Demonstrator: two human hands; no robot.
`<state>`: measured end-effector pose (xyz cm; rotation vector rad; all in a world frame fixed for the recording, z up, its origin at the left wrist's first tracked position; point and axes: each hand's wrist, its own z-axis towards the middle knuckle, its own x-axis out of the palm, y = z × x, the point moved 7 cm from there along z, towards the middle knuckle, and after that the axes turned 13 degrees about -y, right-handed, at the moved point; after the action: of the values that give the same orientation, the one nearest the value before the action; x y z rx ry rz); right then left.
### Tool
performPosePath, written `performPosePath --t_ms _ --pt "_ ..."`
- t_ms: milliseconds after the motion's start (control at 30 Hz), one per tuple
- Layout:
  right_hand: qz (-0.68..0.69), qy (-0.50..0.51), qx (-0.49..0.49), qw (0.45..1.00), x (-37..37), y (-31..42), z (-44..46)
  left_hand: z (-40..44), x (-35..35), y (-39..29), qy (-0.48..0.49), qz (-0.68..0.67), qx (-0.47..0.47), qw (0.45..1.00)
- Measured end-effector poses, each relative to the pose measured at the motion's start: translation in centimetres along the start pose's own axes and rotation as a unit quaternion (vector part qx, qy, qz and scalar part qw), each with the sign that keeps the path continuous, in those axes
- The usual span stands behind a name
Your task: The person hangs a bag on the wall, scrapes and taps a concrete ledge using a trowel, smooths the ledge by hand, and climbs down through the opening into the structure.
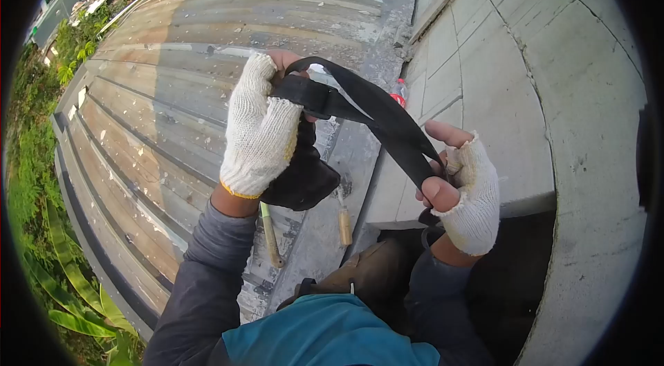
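Over shirt (325,331) | holds strap (398,136) in curled left hand (257,127), half-curled right hand (470,191) | likely adjusting | next, calls for even tension

The strap (401,139) spans between the left hand (257,131) and right hand (476,193); roof (187,96) lies left, concrete (505,89) right, a bottle (400,93) beyond the strap.

Weathered ribbed roof (187,68), wooden-handled tool (344,226), red-marked bottle (399,98) beside pale panels (498,117), green foliage (34,172) along one side.
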<state>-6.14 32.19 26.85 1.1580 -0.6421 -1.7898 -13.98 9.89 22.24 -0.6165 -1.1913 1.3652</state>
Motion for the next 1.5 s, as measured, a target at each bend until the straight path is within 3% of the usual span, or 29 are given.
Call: performPosePath --t_ms 33,67,100,167,200,233,300,333,367,433,467,500,533,633,667,700,767,833,967,1067,1133,1200,1233,1333,1500 --pt "0.108 -0.12 0.064 0.985 -1.6 -0.8 -0.7 0.4 0.7 -0.3 -0.006 -0.008 -0.023 1.0" --pt "0.214 -0.238 0.123 0.939 -3.1 -1.9 -1.3 0.7 1.9 -1.0 0.001 -0.007 0.091 0.996" --pt "0.209 -0.248 0.111 0.939 -3.1 -1.7 -0.8 0.9 2.7 -2.3 0.009 -0.018 0.099 0.995" --pt "0.274 -0.303 0.048 0.911 -3.9 -0.8 0.3 0.0 5.9 -4.8 0.168 0.225 0.17 0.945" --pt "0.304 -0.24 0.049 0.921 -3.8 -0.4 0.8 0.2 6.9 -4.8 0.198 0.199 0.179 0.943" --pt "0.304 -0.245 0.033 0.92 -4.1 0.1 1.3 1.0 7.2 -5.5 0.198 0.193 0.195 0.941" --pt "0.48 -0.237 -0.015 0.844 -3.9 1.0 2.4 3.1 7.0 -6.9 0.168 0.201 0.192 0.946" --pt "0.468 -0.188 -0.035 0.863 -4.0 1.3 2.1 5.0 6.7 -8.1 0.11 0.213 0.186 0.953" --pt "0.415 -0.23 -0.051 0.879 -3.8 0.9 1.3 6.7 6.5 -9.4 0.041 0.214 0.26 0.941" --pt "0.236 -0.302 -0.104 0.918 -3.7 -0.4 -2.1 9.8 7.8 -11.9 0.006 0.181 0.31 0.933" --pt "0.144 -0.349 -0.156 0.913 -4.1 -1.3 -4.9 11.2 8.7 -12.7 0.009 0.133 0.291 0.948" --pt "0.032 -0.374 -0.276 0.885 -4.9 -2.8 -8.0 12.5 9.8 -13.4 0.016 0.081 0.272 0.959" --pt "-0.004 -0.428 -0.306 0.85 -5.2 -2.2 -10.1 13.7 10.8 -13.9 0.018 0.025 0.242 0.97" --pt "-0.043 -0.623 -0.327 0.709 -10.5 -4.6 -16.3 17.8 16.0 -15.2 0.079 -0.106 0.264 0.955" --pt "-0.061 -0.67 -0.366 0.643 -13.2 -5.2 -18.9 15.9 17.5 -16.8 0.093 -0.229 0.073 0.966" --pt "-0.079 -0.709 -0.401 0.575 -15.0 -5.3 -21.3 16.2 19.4 -17.9 0.114 -0.221 0.09 0.964" --pt "-0.118 -0.747 -0.399 0.519 -17.1 -4.8 -24.4 20.7 24.2 -17.1 0.128 -0.253 0.002 0.959" --pt "-0.135 -0.751 -0.377 0.525 -17.7 -4.3 -25.9 21.0 29.4 -20.4 0.174 -0.315 0.004 0.933" --pt "-0.132 -0.739 -0.331 0.572 -17.2 -4.4 -27.0 21.6 34.5 -24.4 0.238 -0.295 0.032 0.925" --pt "-0.12 -0.721 -0.307 0.61 -17.1 -4.4 -26.9 23.3 36.7 -25.9 0.224 -0.263 0.046 0.937" --pt "-0.104 -0.706 -0.293 0.636 -17.3 -4.2 -26.1 23.1 37.5 -26.7 0.243 -0.249 0.063 0.935" --pt "-0.081 -0.688 -0.282 0.664 -17.4 -3.9 -25.1 22.7 37.4 -26.4 0.231 -0.264 -0.018 0.936" --pt "-0.068 -0.678 -0.274 0.679 -17.5 -3.8 -24.7 22.7 37.8 -26.0 0.232 -0.254 0.031 0.939" --pt "-0.039 -0.646 -0.252 0.719 -17.2 -3.6 -23.9 22.5 39.4 -25.0 0.242 -0.245 -0.003 0.939" --pt "0.006 -0.605 -0.217 0.766 -17.1 -3.5 -23.7 22.6 40.2 -26.4 0.238 -0.236 0.049 0.941"
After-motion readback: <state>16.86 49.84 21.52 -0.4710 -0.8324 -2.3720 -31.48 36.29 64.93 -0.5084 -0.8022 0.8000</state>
